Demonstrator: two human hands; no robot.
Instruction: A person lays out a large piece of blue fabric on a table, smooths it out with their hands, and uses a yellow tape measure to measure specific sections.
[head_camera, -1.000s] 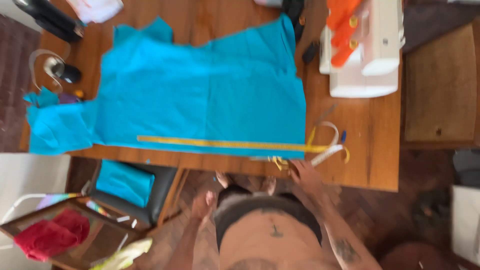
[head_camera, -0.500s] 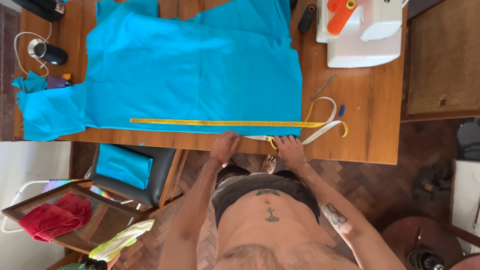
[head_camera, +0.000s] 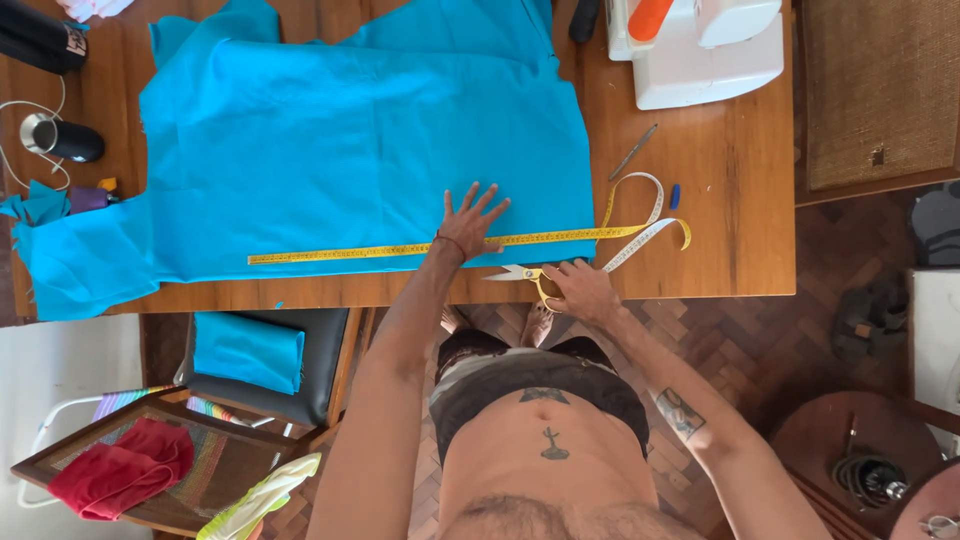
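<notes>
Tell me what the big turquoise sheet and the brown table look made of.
Big turquoise sheet: likely a soft matte woven or knit fabric; it lies limp with ragged cut edges. Brown table: apparently wood with a low sheen; grain streaks show.

Hands at the near edge of blue cloth spread on a wooden tabletop

The left hand (head_camera: 470, 222) lies flat, fingers spread, on the blue cloth (head_camera: 350, 150), touching the yellow measuring tape (head_camera: 400, 249) that runs along the cloth's near edge. The right hand (head_camera: 580, 290) has its grip on the scissors (head_camera: 525, 275) at the edge of the tabletop (head_camera: 730, 200), blades pointing left. A white sewing machine (head_camera: 700, 45) stands at the far right; a dark cup (head_camera: 62, 140) at the far left.
</notes>
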